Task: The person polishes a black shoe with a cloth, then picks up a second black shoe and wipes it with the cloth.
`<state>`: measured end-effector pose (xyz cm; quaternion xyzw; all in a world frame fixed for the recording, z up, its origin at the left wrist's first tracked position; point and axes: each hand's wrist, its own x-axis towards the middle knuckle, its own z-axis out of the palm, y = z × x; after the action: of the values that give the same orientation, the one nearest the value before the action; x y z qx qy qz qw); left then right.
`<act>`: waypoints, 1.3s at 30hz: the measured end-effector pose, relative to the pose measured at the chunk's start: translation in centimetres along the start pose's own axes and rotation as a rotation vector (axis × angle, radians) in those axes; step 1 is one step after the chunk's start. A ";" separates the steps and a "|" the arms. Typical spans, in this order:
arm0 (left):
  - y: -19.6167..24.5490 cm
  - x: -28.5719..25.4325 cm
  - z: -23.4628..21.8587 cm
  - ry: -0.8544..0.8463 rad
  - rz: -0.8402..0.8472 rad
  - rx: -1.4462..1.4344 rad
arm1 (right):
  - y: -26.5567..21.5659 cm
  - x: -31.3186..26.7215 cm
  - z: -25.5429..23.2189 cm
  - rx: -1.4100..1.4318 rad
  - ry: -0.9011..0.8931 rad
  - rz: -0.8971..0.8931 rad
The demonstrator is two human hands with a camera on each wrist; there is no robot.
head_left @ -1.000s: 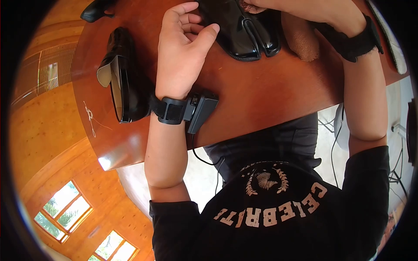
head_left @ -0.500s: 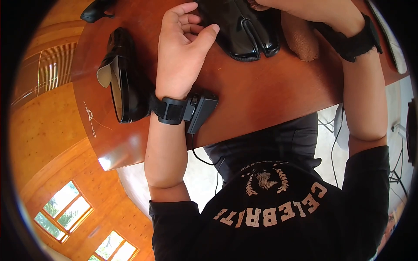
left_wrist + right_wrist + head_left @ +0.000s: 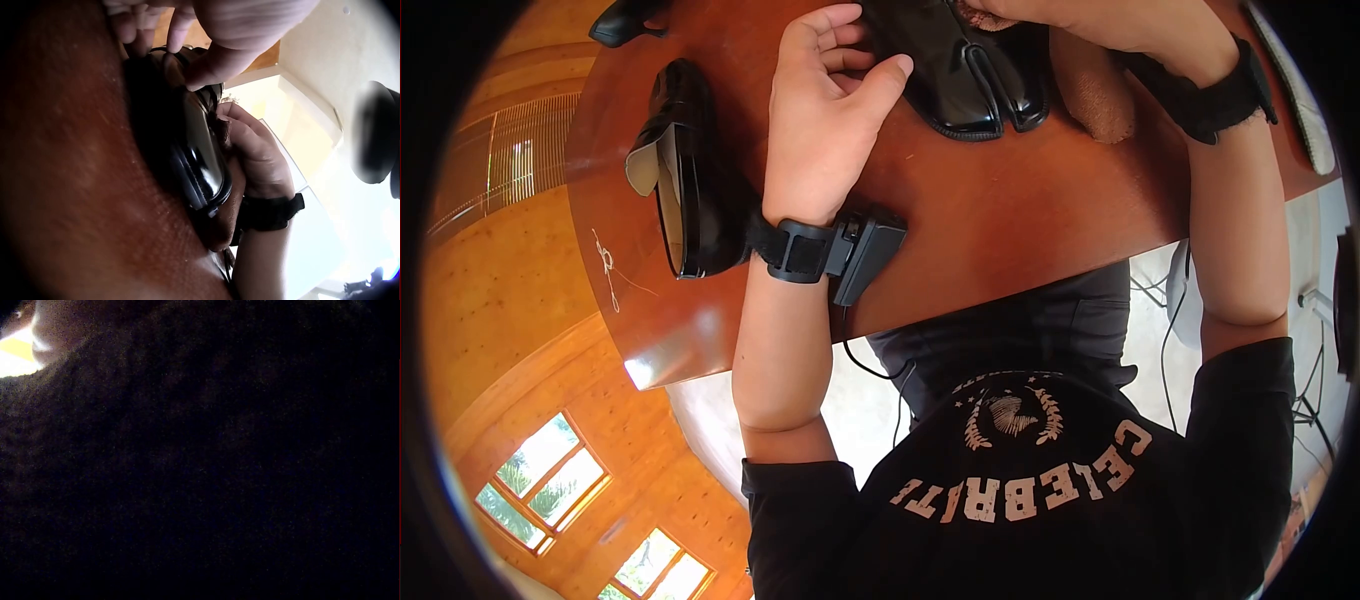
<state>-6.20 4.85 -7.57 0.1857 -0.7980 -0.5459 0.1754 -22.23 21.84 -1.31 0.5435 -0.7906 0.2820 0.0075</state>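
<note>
A glossy black split-toe shoe [image 3: 940, 85] lies on the table at the top of the head view, its toe towards the person. My left hand [image 3: 825, 115] holds its side; in the left wrist view the thumb [image 3: 209, 70] and fingers grip the upper part of the shoe [image 3: 203, 150]. My right hand [image 3: 1135, 25] pinches a brown fuzzy cloth [image 3: 1093, 95], part of it bunched against the shoe's top and the rest hanging down beside it. Its fingertips are cut off by the head view's top edge. The right wrist view is nearly all dark.
A black shoe with beige lining [image 3: 683, 200] stands on the wooden table [image 3: 1020, 210] left of my left forearm. Another black shoe [image 3: 622, 22] is at the far left edge. White thread [image 3: 607, 265] lies near the left corner, and a pale flat object [image 3: 1295, 95] along the right edge.
The bunched cloth moved away from the toe along the shoe, then came back towards it. My left hand and the shoe have shifted slightly right.
</note>
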 end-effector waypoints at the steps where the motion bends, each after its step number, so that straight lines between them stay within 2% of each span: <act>1: 0.0 0.0 0.0 0.000 -0.002 0.000 | 0.1 0.0 0.0 0.002 -0.007 -0.003; 4: 0.0 0.1 -0.1 -0.002 -0.004 0.015 | 0.3 0.0 -0.1 0.014 -0.016 -0.018; 8: 0.0 0.0 0.0 -0.001 0.000 0.007 | 0.7 1.4 -0.6 0.093 -0.176 0.169; 12: 0.0 0.0 0.0 0.002 -0.008 0.007 | -0.2 -0.2 -0.3 -0.037 -0.027 -0.018; 19: -0.1 0.0 0.1 0.008 -0.001 0.014 | -0.1 -0.1 -0.4 0.005 -0.065 -0.002; 23: 0.0 0.1 -0.1 -0.004 -0.002 0.027 | 2.0 1.4 0.7 0.086 -0.136 0.105; 28: 0.0 0.0 0.0 -0.001 -0.009 0.002 | 1.6 1.5 0.0 0.090 -0.168 0.111; 33: 0.0 0.1 -0.1 -0.004 -0.004 0.010 | -0.4 -0.2 -0.5 0.015 -0.048 -0.004; 39: -0.1 0.1 0.0 0.003 -0.005 0.020 | 0.1 0.1 -0.2 0.015 -0.052 -0.008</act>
<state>-6.27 4.80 -7.63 0.1904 -0.8026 -0.5381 0.1735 -22.42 21.84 -1.15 0.5540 -0.7861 0.2736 -0.0162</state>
